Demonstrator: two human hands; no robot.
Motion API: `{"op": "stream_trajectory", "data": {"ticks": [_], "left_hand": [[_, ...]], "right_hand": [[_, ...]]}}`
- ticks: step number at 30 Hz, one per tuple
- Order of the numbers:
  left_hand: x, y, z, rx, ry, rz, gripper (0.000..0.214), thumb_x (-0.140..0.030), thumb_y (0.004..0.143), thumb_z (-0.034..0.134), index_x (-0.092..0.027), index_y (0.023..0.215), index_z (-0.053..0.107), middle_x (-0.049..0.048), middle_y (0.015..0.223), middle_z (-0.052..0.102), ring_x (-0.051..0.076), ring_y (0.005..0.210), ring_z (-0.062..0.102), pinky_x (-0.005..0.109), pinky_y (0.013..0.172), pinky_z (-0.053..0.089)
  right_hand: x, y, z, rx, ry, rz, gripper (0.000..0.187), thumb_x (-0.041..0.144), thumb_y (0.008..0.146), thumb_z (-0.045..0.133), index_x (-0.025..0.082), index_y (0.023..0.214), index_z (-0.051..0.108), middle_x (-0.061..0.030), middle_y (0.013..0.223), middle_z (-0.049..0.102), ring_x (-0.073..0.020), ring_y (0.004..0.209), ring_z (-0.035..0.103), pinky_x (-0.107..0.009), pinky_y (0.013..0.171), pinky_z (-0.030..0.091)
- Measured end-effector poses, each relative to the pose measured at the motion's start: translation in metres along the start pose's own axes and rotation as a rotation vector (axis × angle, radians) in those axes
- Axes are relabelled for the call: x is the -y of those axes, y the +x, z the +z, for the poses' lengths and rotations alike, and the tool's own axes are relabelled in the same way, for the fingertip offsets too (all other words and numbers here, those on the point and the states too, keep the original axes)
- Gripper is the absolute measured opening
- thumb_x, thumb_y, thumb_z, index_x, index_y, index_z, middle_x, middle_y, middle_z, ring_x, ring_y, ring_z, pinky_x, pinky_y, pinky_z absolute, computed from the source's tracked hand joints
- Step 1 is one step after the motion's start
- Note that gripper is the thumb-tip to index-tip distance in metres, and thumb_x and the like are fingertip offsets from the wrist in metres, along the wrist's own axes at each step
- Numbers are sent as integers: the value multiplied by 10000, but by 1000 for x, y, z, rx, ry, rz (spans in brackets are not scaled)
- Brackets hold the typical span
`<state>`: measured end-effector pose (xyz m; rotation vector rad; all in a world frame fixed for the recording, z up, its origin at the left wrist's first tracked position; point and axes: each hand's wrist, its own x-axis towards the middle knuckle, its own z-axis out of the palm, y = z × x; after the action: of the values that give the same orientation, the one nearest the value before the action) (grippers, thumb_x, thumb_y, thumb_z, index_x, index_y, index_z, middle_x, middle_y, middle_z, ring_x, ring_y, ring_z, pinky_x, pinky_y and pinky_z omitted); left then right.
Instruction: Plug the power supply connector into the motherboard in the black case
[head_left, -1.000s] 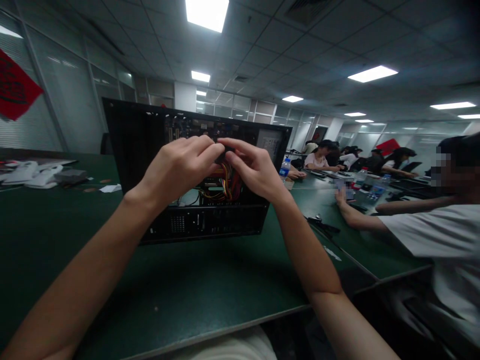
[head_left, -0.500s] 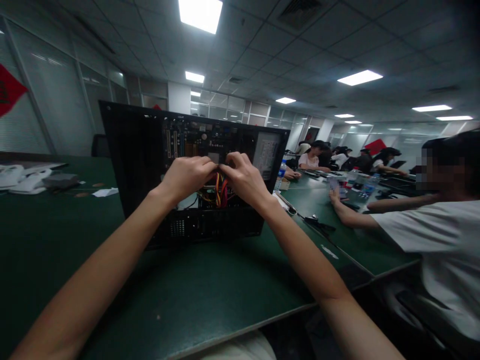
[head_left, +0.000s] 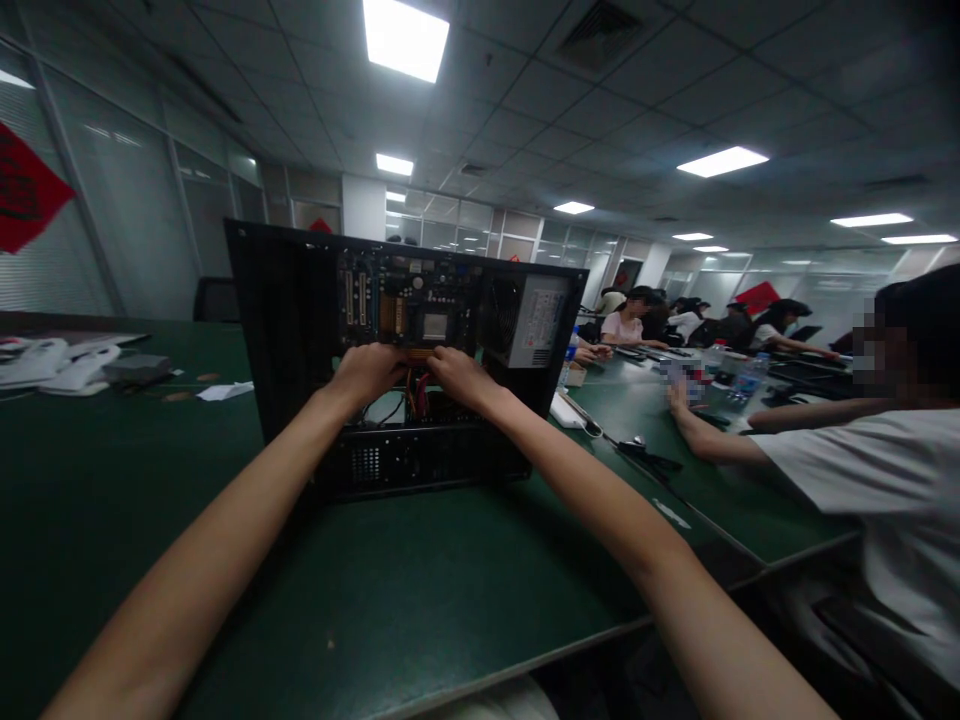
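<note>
An open black computer case (head_left: 435, 460) stands upright on the green table with its inside facing me. Within it are the motherboard (head_left: 405, 300) and, at upper right, a power supply (head_left: 525, 320) with a pale label. Both my hands reach inside, just below the motherboard's square metal-coloured part (head_left: 435, 327). My left hand (head_left: 370, 370) and my right hand (head_left: 461, 376) are close together, fingers closed on a bundle of power cables (head_left: 421, 400). Red and yellow-orange strands hang down between them. My fingertips are partly hidden, so the exact grip does not show.
On the left of the table (head_left: 420, 590) lie white shoe-like items (head_left: 60, 365), a grey box (head_left: 139, 368) and a paper scrap (head_left: 225, 391). A person in a white shirt (head_left: 885, 450) sits at right, near bottles (head_left: 750, 375) and a black cable (head_left: 651, 458).
Both hands have moved lower inside the case, uncovering the square part on the motherboard. The cable bundle sits lower and shows less. The view has shifted slightly.
</note>
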<state>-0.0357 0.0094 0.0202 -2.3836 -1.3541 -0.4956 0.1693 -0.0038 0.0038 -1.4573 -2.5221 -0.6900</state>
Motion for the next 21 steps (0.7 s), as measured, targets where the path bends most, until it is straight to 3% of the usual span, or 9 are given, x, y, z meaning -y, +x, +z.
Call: {"op": "stream_trajectory", "data": {"ticks": [4,9,17,21], "left_hand": [[-3,1,10,32,-19,45,360,-358,1004,513,-260,1215,789,120,1211,782,331,1078,740,382,842,546],[-11,-3,16,33,10,121,346,-324,1005,505,-242,1193,783,114,1223,775,301,1117,723,346,876,529],[-12,-7,16,55,17,96,348,-295,993,505,-255,1192,787,103,1206,784,277,1066,737,337,838,533],[-12,-3,19,47,-14,108,346,-328,993,515,-261,1195,788,99,1189,790,269,1052,740,327,832,538]], "right_hand": [[-1,-3,11,28,46,-50,309,158,1097,416,80,1262,665,-181,1296,611,-245,1210,591,-332,992,466],[1,-6,6,66,16,-48,338,157,1097,404,62,1317,643,-198,1311,607,-259,1207,599,-343,978,477],[1,-2,11,74,-70,-115,347,161,1091,390,53,1316,632,-204,1303,618,-283,1231,575,-362,944,499],[0,-9,9,46,-30,-59,306,208,1080,454,79,1294,632,-193,1307,624,-279,1227,582,-358,942,499]]}}
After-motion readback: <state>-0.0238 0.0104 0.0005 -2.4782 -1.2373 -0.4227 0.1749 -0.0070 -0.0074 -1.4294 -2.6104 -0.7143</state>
